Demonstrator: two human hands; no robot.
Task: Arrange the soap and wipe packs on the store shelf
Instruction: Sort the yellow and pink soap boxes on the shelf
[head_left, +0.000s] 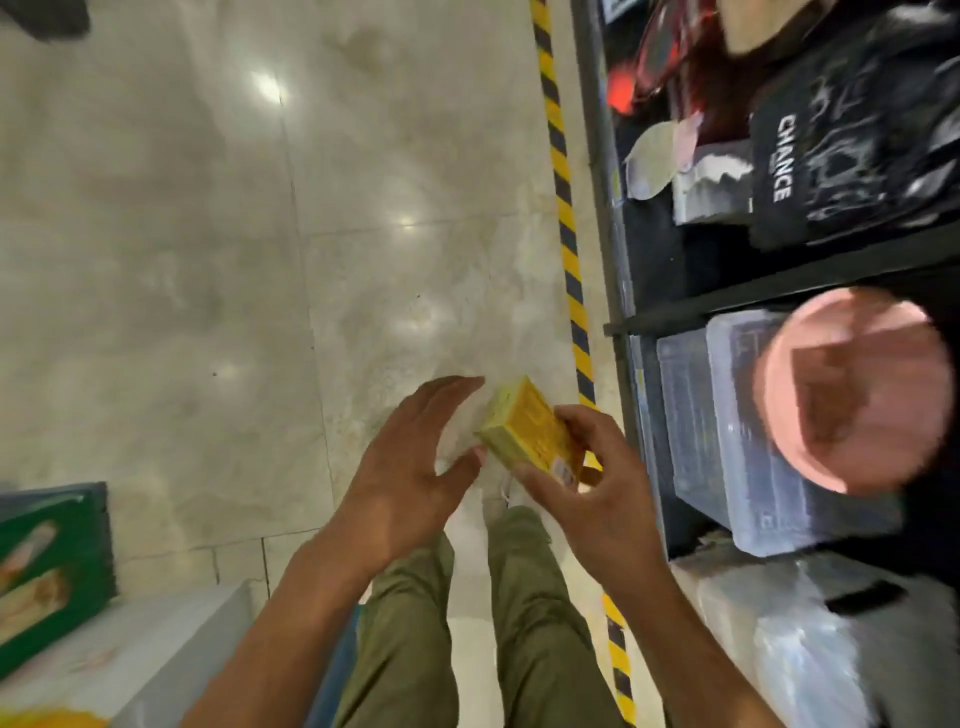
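A yellow soap pack (524, 434), a small box stack, is held in front of me above the floor. My right hand (597, 483) grips it from the right side, thumb under its near end and fingers curled over the top. My left hand (410, 467) is beside the pack on the left with fingers straight and spread; its thumb tip touches the pack's lower left corner. The dark store shelf (753, 296) runs along the right edge of the view.
The shelf holds clear plastic-wrapped packs (727, 415), a pink round lid (852, 389), black bags (831, 156) and red items. A yellow-black striped tape (563, 218) marks the floor beside it. A green box (52, 577) sits at lower left on a white surface.
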